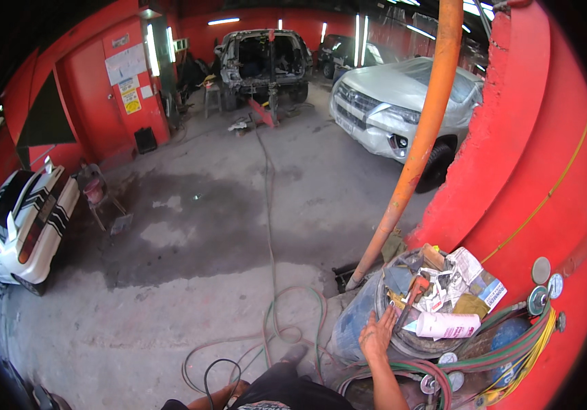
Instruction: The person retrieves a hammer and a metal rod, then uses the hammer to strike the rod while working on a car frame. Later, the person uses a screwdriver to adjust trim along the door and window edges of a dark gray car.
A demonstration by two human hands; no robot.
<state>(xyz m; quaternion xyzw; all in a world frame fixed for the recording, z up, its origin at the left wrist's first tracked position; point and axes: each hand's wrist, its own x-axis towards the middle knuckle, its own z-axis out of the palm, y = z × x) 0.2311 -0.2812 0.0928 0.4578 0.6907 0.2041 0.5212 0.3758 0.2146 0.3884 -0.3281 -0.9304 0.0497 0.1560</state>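
Note:
My right hand [377, 336] reaches to the near left rim of a blue drum [349, 333], fingers stretched out and resting at its edge. Just beyond the fingertips lies a tool with an orange-red head and dark shaft [413, 295]. Beside it, a white cylindrical bottle [447, 325] lies on its side. Crumpled newspaper [468, 270] and other scraps fill the drum's top. Down at the lower edge, my left hand [237, 389] is close to my body, near a looped black hose [206, 379]; its fingers are mostly hidden.
Red and green hoses [268, 219] coil across the floor. An orange pole [413, 167] slants up beside the drum. Gas gauges [538, 299] and a blue cylinder [510, 339] stand at right. A silver car [375, 96], a stripped car [266, 61] and a white car [33, 219] stand around.

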